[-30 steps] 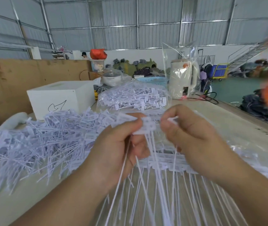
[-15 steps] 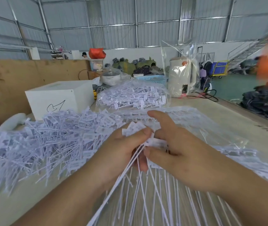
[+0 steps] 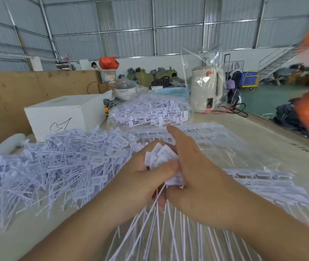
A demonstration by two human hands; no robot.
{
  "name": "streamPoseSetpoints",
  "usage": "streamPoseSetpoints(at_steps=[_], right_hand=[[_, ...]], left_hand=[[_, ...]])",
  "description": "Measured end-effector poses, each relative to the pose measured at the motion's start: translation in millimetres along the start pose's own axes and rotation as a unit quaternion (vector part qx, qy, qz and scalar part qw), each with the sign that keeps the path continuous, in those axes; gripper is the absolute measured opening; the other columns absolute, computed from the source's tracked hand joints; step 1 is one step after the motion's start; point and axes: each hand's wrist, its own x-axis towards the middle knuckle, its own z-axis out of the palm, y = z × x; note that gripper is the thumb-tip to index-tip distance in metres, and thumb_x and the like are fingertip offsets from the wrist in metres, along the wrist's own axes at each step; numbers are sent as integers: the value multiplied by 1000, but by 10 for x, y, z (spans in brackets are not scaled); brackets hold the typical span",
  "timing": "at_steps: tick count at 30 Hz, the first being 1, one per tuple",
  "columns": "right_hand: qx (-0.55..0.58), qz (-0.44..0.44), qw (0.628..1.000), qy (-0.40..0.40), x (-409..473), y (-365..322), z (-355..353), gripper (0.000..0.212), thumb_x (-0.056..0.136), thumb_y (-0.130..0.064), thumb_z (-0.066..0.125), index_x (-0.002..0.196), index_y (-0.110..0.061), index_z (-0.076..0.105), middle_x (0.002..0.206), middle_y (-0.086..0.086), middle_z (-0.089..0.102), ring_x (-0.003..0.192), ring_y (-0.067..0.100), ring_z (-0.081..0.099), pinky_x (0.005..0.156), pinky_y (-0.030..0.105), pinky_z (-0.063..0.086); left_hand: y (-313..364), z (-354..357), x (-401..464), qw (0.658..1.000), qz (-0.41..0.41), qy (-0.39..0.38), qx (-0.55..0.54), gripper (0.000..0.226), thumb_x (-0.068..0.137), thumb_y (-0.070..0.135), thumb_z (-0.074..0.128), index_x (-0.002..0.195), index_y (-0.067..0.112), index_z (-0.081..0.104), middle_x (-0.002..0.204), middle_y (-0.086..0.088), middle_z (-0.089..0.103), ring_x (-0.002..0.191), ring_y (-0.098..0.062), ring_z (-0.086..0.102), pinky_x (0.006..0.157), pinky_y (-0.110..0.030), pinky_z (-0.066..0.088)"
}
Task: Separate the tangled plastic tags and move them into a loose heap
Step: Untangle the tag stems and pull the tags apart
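The left hand (image 3: 140, 178) is gripping a small bunch of white plastic tags (image 3: 162, 157) by their flat rectangular heads, its thumb and fingers (image 3: 168, 167) curled round them, while the right hand (image 3: 202, 178) is closing in from the other side, its lower fingers tucked against the same bunch and its forefinger stretched out straight past it. The bunch is sitting between the two hands, just above the pale surface (image 3: 262, 140), near the middle of the view. The tags' heads are pointing up and away from the person, and their thin white tails (image 3: 159, 223) are fanning down and back toward the person, so the long axis is running roughly from far to near. To do this step well, the hands should probably be pulling the heads apart sideways, a few at a time, letting the tails slide free lengthwise rather than dragging them across one another, where they could snag or kink. The big loose heap of separated white tags (image 3: 46, 170) is lying just to the left on the surface, with its tags pointing every which way, and that looks like the place to drop the freed ones. A clear plastic bag of more tags (image 3: 150, 112) is resting farther back.
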Motion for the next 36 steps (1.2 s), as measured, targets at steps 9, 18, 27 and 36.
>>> streamPoseSetpoints(at_steps=[9, 18, 27, 36], right_hand=[[-36, -22, 998, 50, 32, 17, -105, 28, 73, -46, 58, 100, -38, 59, 74, -18, 60, 60, 0, 55, 54, 23, 47], [-62, -24, 996, 66, 7, 81, -313, 43, 79, -72, 53, 64, -31, 53, 48, -11, 43, 41, 5, 38, 46, 22, 28], [-87, -16, 992, 89, 17, 56, -259, 45, 85, -56, 59, 60, -22, 41, 52, -9, 45, 43, 10, 38, 49, 29, 26], [9, -46, 967, 249, 42, -68, 14, 51, 86, -54, 55, 61, -15, 33, 45, -5, 31, 42, 11, 25, 42, 26, 21]], left_hand=[[72, -42, 18, 993, 38, 83, -70, 24, 71, 6, 63, 83, 25, 70, 65, -14, 62, 32, -19, 44, 38, -25, 43], [65, -195, 60, 973, 29, 201, -113, 11, 53, 18, 73, 62, 19, 67, 43, -5, 46, 30, -15, 39, 45, -25, 37], [85, -207, 36, 987, 16, 155, -47, 5, 71, 32, 72, 74, 30, 69, 50, -1, 49, 35, -17, 40, 39, -25, 42], [187, 68, -2, 938, 24, 240, -247, 21, 73, 32, 72, 55, 22, 65, 45, 2, 49, 32, -12, 48, 39, -21, 43]])
